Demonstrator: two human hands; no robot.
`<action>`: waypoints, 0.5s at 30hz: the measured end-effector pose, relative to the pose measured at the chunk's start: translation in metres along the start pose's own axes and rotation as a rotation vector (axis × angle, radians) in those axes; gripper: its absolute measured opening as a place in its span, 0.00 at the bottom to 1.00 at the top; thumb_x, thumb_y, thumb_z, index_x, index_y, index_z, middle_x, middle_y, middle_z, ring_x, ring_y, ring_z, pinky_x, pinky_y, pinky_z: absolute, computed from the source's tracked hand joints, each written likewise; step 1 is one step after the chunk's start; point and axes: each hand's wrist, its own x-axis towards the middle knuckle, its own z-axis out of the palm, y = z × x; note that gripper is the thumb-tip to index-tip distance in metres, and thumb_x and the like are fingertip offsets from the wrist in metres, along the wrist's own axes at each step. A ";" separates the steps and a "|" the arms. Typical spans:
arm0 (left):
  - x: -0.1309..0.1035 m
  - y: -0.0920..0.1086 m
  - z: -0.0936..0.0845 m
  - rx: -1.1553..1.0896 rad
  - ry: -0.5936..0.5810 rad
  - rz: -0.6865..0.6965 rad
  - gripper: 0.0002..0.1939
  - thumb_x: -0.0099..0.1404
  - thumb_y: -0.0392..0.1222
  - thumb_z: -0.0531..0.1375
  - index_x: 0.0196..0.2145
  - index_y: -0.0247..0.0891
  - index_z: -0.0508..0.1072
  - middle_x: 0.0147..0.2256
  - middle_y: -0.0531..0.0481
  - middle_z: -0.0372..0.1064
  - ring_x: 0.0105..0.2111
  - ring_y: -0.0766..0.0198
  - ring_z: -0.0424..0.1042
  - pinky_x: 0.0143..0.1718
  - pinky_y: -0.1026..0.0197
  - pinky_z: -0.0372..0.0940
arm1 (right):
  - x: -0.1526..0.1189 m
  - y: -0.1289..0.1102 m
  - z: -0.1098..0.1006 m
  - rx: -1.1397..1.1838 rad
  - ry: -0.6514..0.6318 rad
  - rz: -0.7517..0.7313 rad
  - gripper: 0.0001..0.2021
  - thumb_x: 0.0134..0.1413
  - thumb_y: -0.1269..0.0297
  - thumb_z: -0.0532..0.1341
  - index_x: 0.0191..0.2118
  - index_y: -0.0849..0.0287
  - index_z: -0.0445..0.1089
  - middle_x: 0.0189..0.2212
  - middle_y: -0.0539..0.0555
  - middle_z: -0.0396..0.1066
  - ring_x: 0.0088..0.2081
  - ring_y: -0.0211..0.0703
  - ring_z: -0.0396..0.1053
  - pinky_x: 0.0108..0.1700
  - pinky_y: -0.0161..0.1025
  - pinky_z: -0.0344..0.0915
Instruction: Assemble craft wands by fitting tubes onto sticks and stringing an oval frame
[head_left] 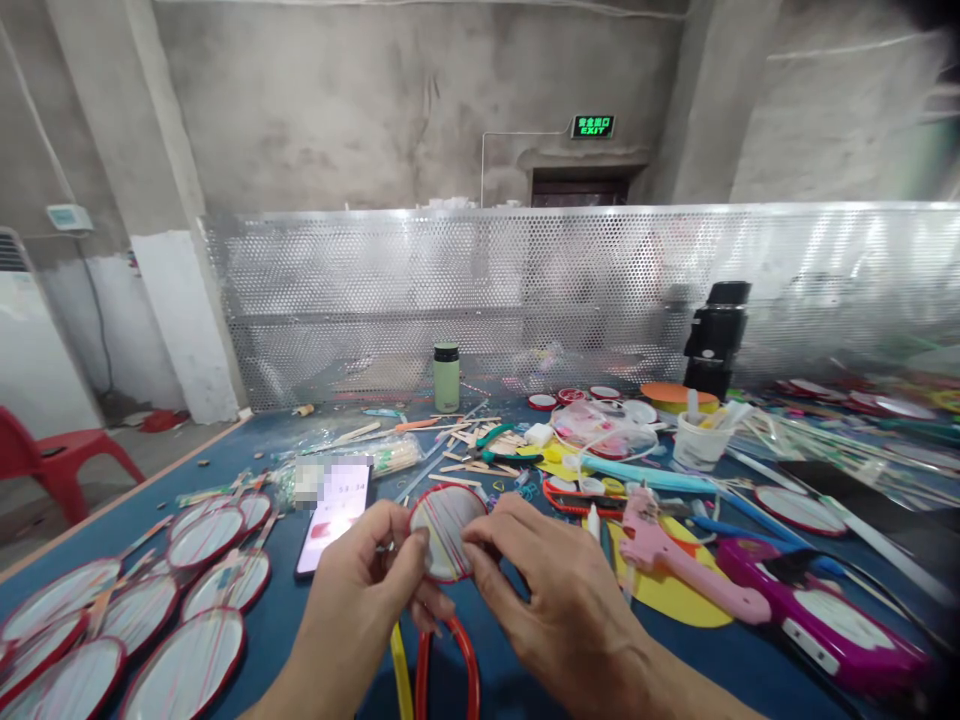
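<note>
A small round disc (450, 530) with a red rim and a white face crossed by thin coloured lines is held up over the table's front part. My left hand (379, 570) grips its left edge, thumb on the near face. At the right edge, the fingers of my right hand (544, 570) are pinched together on the disc. Below my hands lie a pair of red curved handles (472, 665), their tool end hidden, and a yellow strip (402, 675). A phone (334, 515) with a lit screen rests just beyond my left hand.
Several red-rimmed discs (187, 665) with sticks overlap at the left. To the right are a pink glue gun (660, 555), a purple device (847, 625) and a white cup (701, 442). Green-handled pliers (506, 445) lie among wooden sticks. A green bottle (447, 380) and black flask (716, 340) stand behind.
</note>
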 end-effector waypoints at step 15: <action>0.002 0.006 -0.004 0.022 -0.028 -0.049 0.12 0.61 0.48 0.60 0.27 0.39 0.66 0.16 0.54 0.71 0.14 0.64 0.70 0.17 0.65 0.65 | -0.002 -0.005 -0.007 0.203 -0.125 0.194 0.04 0.52 0.71 0.60 0.28 0.59 0.70 0.22 0.46 0.64 0.22 0.31 0.58 0.23 0.31 0.51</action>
